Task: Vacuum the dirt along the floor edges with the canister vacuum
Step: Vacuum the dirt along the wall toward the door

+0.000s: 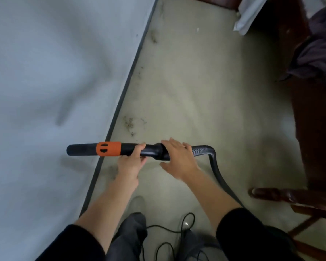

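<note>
Along the wall's dark baseboard (120,102), we stand over a pale floor (205,91) where clumps of dirt (129,124) lie tight against the edge, with more scattered farther up the same line. None of it appears picked up yet.

The risks, as we judge them, start at our feet. A thin black power cord (169,230) loops loosely between our legs, and a step forward could snag it or trip us. The ribbed hose (213,159) bends sharply just behind the handle and trails down to the right, near a dark wooden chair (290,196); dragged along, it could catch on a chair leg and jerk the nozzle off the edge. The canister itself is out of view.

The black vacuum wand (83,150), with its orange collar (108,149), is held level above the floor, its open end pointing left toward the wall rather than down at the dirt. A sweep from this height would likely miss the debris.

The hands are apart. Our left hand (131,162) has its fingers curled round the wand just right of the collar. Our right hand (177,159) is spread, its straight fingers laid across the cuff where hose meets wand and its thumb held away below, so it grips nothing.
</note>
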Motion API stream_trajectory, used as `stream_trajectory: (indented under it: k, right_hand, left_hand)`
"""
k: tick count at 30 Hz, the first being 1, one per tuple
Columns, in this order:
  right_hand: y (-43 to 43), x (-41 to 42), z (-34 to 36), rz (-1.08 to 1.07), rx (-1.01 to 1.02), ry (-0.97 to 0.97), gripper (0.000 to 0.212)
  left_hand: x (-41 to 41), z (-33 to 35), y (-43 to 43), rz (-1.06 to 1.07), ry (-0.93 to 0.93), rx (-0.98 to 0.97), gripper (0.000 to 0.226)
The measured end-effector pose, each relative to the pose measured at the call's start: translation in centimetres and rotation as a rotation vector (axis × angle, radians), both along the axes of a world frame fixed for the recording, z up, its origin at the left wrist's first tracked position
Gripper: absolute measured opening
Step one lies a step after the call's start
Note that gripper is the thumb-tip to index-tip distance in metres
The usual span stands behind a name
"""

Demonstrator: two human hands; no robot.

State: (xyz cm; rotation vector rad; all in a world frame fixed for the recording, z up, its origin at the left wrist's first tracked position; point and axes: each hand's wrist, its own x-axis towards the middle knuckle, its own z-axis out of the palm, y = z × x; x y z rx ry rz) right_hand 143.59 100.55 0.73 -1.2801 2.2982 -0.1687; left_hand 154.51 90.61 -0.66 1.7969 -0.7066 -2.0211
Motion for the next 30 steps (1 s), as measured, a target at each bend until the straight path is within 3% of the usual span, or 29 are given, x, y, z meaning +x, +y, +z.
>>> stream_trajectory:
  k: [5, 12, 15, 22, 30]
  right_hand:
    - [-6.8, -5.1, -2.0, 0.150, 0.051, -0.010, 0.060]
    - [-11.9, -12.3, -3.6, 0.387, 0.022, 0.012, 0.047]
    - [-14.8, -16.0, -5.1, 0.500, 0.022, 0.024, 0.048]
    - [-21.3, -22.0, -14.5, 0.841, 0.116, 0.034, 0.051]
    - [-22.4, -15.6, -26.8, 1.167, 0.155, 0.042, 0.037]
  left_hand:
    - [-4.1, -1.8, -5.6, -0.024, 0.040, -0.002, 0.043]
    - [-8.8, -2.9, -8.9, -0.009, 0.171, 0.049, 0.033]
    - [-12.0, -4.0, -9.9, 0.145, 0.236, 0.033, 0.022]
    - [-17.5, -13.6, -12.0, 0.594, 0.155, 0.094, 0.015]
    - [-11.7, -26.2, -8.4, 0.773, 0.134, 0.084, 0.025]
